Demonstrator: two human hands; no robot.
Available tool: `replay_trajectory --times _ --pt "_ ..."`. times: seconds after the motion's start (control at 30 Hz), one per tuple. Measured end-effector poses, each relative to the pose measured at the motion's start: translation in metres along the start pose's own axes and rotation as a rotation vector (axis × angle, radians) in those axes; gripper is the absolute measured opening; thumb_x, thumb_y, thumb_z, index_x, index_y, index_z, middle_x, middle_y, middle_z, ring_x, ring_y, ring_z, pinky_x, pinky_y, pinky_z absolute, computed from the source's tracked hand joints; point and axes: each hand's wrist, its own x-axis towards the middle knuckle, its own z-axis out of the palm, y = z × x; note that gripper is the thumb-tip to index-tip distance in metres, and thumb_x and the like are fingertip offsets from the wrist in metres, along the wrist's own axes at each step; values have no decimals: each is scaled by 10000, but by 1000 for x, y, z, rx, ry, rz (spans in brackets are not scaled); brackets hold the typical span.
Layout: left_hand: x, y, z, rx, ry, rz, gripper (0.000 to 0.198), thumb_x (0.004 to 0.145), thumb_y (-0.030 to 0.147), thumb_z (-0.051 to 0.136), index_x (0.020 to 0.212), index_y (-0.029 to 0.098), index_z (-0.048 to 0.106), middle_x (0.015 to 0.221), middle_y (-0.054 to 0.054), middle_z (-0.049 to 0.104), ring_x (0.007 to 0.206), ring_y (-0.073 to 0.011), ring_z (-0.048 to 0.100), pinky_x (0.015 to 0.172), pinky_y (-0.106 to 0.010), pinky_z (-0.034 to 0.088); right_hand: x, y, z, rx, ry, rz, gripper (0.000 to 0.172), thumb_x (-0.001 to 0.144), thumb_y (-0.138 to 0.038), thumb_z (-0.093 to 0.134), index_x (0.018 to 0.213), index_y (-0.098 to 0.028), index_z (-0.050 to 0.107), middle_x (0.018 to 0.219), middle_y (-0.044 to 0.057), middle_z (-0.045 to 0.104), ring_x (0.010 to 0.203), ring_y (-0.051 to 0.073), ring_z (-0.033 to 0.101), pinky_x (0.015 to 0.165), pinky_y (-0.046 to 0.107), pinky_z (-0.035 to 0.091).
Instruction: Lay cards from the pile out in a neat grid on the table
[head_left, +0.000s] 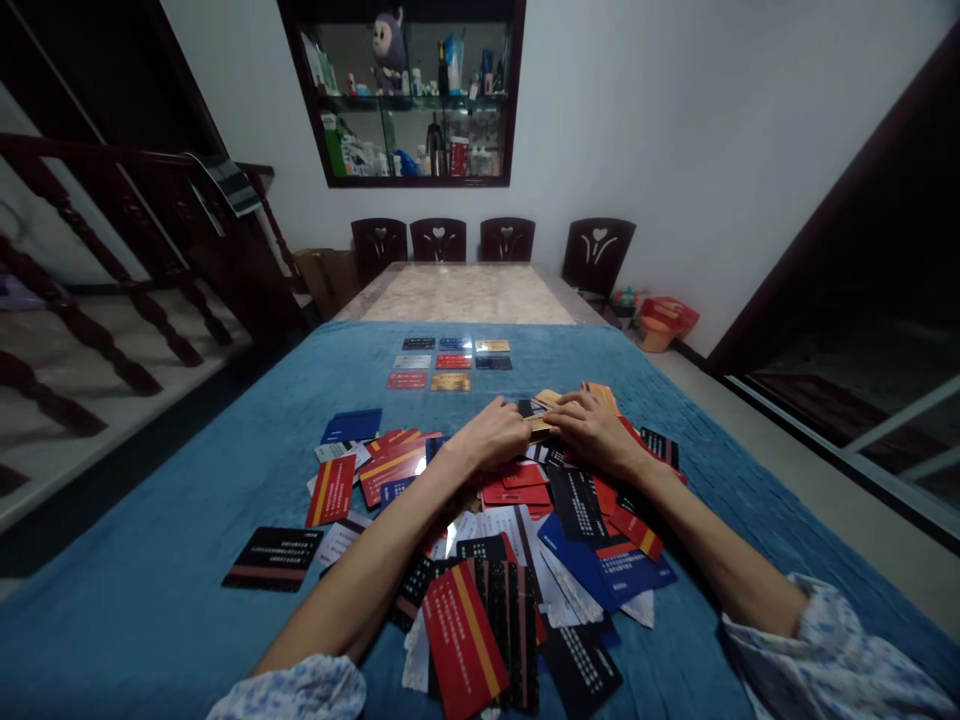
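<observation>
A large loose pile of bank-style plastic cards, red, black, blue, white and gold, spreads over the blue cloth, and both my hands are at its far side. My left hand (pixel 496 433) is closed with curled fingers at the left edge of a gold card (pixel 538 426). From the other side my right hand (pixel 587 428) pinches the same card's right edge, and its palm is over other cards. Fingertips partly hide the card. Under my forearms lie a red striped card (pixel 463 640), a black card (pixel 577 503) and a blue card (pixel 581 560).
Beyond the pile, several cards lie in neat rows, among them a red card (pixel 454 362) and a gold card (pixel 451 382). A single black card (pixel 273 558) is at the left. The blue cloth (pixel 187 500) covers the near table. Chairs (pixel 507 240) stand at the far end.
</observation>
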Motion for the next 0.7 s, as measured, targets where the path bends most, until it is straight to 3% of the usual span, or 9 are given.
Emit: replay_trajectory --times 0.2,0.3,0.43,0.7 --pt "0 0 -3 80 36 33 210 967 154 467 935 117 671 854 -129 709 851 -234 642 789 -358 406 1 -1 -7 -17 -22 -25 256 858 -175 597 1084 -234 702 965 95 719 1009 259 575 868 426 433" --pt "0 0 -4 88 23 40 218 952 137 465 926 103 679 860 -137 707 848 -231 641 792 -359 411 3 -5 -7 1 36 -31 192 903 -186 539 987 -219 708 902 90 718 965 242 584 848 409 439" --pt "-2 -1 -7 20 40 24 206 905 128 490 947 111 691 840 -125 705 819 -224 636 790 -366 416 3 -9 -4 44 99 -3 232 947 -227 492 846 -221 701 832 85 708 909 226 586 813 393 460" --pt "-6 -2 -12 -58 40 26 184 829 168 541 771 133 712 797 -117 704 774 -216 610 755 -363 409 3 -19 -16 139 109 4 189 932 -296 555 850 -213 703 848 84 708 910 233 583 824 409 469"
